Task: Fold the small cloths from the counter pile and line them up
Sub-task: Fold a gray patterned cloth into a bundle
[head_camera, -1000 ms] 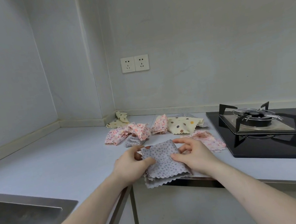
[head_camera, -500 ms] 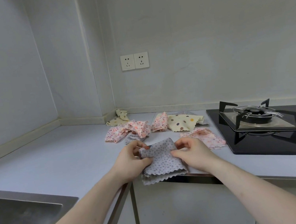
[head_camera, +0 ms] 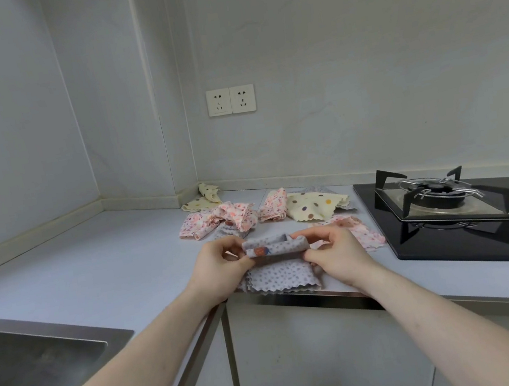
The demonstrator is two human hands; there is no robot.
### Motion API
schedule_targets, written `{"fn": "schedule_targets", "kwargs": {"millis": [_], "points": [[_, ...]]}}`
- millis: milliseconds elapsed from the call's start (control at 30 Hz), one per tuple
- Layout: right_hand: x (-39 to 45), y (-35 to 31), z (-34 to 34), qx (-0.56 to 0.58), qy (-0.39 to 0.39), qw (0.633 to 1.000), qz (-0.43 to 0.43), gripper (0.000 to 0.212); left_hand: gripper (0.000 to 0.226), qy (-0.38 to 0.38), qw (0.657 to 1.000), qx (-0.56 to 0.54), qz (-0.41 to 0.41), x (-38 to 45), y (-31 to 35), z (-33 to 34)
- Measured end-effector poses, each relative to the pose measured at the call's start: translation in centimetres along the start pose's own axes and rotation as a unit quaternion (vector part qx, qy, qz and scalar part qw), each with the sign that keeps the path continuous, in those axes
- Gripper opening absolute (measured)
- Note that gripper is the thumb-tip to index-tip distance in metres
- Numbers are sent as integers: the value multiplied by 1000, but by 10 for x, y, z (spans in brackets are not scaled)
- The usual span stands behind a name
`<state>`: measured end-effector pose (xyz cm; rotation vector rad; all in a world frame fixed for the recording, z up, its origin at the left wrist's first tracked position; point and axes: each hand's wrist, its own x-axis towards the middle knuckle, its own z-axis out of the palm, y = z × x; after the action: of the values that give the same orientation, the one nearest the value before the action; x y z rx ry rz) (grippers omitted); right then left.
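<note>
Pinching the grey dotted cloth (head_camera: 276, 267) at the table's (head_camera: 99, 265) front edge, the left hand (head_camera: 221, 265) and right hand (head_camera: 338, 253) each curl fingers (head_camera: 306, 236) round one end of its turned-over upper fold, probably to keep the edges matched while the crease is laid towards the body. A small orange-and-blue mark shows on the fold; no writing is legible. Behind, well apart from the hands, the loose pile (head_camera: 240, 216) of pink floral and cream spotted cloths waits near the wall, beside the gas hob (head_camera: 447, 207).
</note>
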<state>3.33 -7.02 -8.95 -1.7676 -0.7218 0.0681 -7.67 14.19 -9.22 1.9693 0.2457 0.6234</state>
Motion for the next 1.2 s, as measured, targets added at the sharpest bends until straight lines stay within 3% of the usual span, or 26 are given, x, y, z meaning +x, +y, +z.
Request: {"fn": "schedule_targets", "kwargs": {"millis": [200,400,633,800,933,1000,1100,1200], "points": [[-2,0,1,-4,40,999,-9,29,5,-3,1000,1,-6,-2,-2,-1],[-2,-1,2,-19,54,998,-5,18,17,4,1000,16,-18,-1,-4,1],[-4,-1,5,-66,47,997,-6,15,18,27,990,140,-19,-4,1,1],[-6,-2,6,-104,54,993,-9,13,11,32,992,120,20,-10,11,1],[-8,-4,7,-116,47,992,-31,25,30,-23,961,253,109,-13,7,3],[-8,-4,8,-140,38,988,-49,29,22,-11,946,285,152,-12,5,5],[-9,-4,8,-154,40,986,-56,28,12,7,947,275,169,-11,4,4],[-10,-5,8,-155,52,985,-56,31,17,27,948,274,162,-13,6,3]]}}
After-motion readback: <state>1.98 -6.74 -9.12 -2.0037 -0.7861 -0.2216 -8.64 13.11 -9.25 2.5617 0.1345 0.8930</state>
